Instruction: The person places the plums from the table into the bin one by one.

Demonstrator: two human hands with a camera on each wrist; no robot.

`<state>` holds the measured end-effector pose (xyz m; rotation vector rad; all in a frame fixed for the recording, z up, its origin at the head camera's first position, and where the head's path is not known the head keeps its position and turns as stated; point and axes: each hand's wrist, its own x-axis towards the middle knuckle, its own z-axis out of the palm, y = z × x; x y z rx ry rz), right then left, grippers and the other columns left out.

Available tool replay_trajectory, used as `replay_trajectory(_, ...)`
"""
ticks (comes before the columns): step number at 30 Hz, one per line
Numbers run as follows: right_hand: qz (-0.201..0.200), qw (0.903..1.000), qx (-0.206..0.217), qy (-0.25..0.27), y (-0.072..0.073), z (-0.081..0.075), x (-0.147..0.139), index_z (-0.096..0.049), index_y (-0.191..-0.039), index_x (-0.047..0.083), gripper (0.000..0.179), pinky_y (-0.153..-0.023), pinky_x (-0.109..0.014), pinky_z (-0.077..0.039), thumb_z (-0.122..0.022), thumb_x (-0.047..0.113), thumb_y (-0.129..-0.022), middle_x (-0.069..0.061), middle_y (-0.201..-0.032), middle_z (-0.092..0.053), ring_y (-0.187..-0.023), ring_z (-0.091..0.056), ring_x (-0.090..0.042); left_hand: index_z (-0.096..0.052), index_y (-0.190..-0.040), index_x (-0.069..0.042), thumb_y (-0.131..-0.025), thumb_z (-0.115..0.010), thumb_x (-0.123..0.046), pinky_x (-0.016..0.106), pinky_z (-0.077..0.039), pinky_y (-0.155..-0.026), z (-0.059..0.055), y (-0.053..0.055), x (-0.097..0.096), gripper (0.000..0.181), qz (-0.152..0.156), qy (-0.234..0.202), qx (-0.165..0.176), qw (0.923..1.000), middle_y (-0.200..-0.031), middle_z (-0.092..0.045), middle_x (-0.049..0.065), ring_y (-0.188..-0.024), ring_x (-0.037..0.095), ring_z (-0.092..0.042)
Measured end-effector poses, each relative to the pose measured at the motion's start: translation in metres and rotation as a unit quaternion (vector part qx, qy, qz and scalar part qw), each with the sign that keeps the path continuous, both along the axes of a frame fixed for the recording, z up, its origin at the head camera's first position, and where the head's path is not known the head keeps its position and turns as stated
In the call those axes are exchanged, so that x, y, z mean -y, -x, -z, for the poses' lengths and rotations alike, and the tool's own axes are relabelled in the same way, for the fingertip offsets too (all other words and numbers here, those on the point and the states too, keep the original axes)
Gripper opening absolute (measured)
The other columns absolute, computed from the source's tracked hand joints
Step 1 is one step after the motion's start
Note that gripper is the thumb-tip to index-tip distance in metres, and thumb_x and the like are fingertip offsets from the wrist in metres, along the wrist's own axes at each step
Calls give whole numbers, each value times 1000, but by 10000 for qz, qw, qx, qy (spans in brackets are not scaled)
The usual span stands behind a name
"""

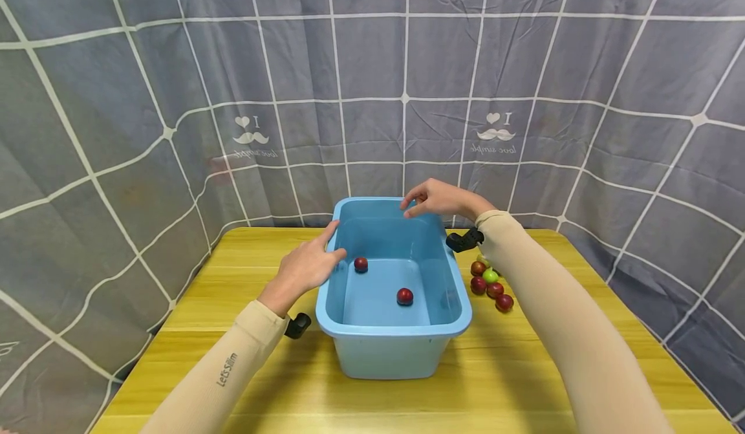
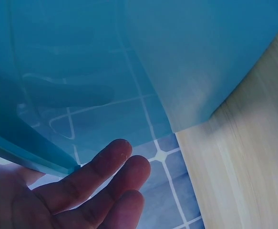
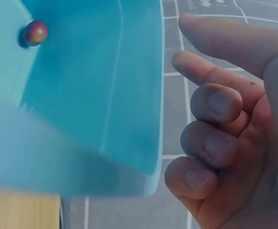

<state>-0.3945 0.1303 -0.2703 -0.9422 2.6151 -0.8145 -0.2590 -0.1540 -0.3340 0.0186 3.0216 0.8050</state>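
Observation:
A blue plastic tub (image 1: 392, 330) stands on the wooden table, with one dark red plum (image 1: 361, 264) near its left inner wall and another plum (image 1: 405, 296) on its floor. My left hand (image 1: 305, 266) is at the tub's left rim, thumb over the edge and fingers extended along the outside. In the left wrist view, its fingertips (image 2: 117, 150) stand beside the tub wall. Over the far right corner, my right hand (image 1: 439, 199) holds nothing; its thumb and index finger are apart, the other fingers loosely bent. The right wrist view places it just beyond the rim.
To the tub's right, partly behind the right forearm, lie several dark red plums (image 1: 504, 303) and a bright green fruit (image 1: 491, 275). A grey curtain (image 1: 372, 130) with white grid lines hangs behind and around the wooden table (image 1: 268, 389).

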Motion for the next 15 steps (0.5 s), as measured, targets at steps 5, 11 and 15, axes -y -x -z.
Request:
replay_trajectory(5, 152, 9997, 32, 213, -8, 2, -14, -73, -119, 12, 30, -72, -36, -40, -71, 30, -94, -20, -80, -57, -68, -46, -20, -13, -162, -38, -95, -42, -50, 37, -40, -54, 1, 0, 0, 74, -22, 34, 6, 10000, -74, -56, 9, -62, 24, -55)
replay_trajectory(11, 332, 9984, 43, 464, -19, 5, -36, -72, -121, 11, 33, -72, -36, -42, -68, 31, -96, -12, -77, -56, -70, -47, -21, -13, -162, -39, -95, -42, -51, 37, -41, -54, 1, 0, 0, 74, -29, 91, 11, 10000, -75, -57, 8, -62, 24, -54)
replay_trajectory(15, 458, 9974, 11, 562, -25, 8, -52, -71, -123, 11, 35, -74, -39, -43, -66, 34, -97, -9, -81, -62, -76, -49, -23, -13, -162, -39, -94, -42, -51, 38, -40, -53, 0, 0, 0, 75, -15, 89, 31, 10000, -74, -58, 8, -61, 24, -53)
